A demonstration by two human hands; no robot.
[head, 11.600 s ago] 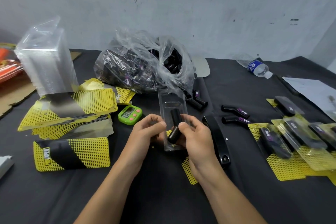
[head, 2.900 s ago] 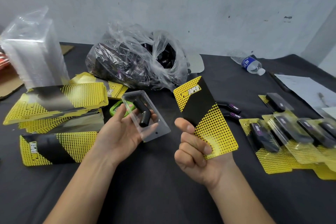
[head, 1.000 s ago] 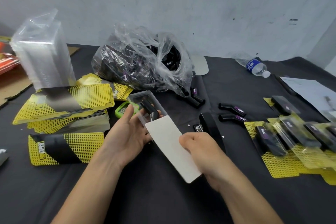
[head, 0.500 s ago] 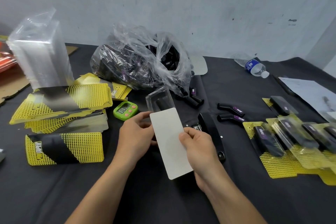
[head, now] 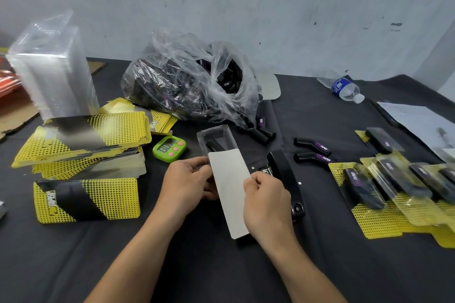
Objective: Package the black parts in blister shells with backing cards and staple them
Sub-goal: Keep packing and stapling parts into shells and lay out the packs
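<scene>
Blister shell half hidden behind card, black part mostly covered, finished packs cut by right edge

I find bare table free along the lower frame; the stapler right of centre, timer and card stacks at left, and bag at upper centre block passage.

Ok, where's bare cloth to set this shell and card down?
Bare cloth: the near edge in front of the card stacks; the strip between stapler and finished packs; at the back, between plastic bag and water bottle. Crowded: far left with cards, far right with packs.
</scene>
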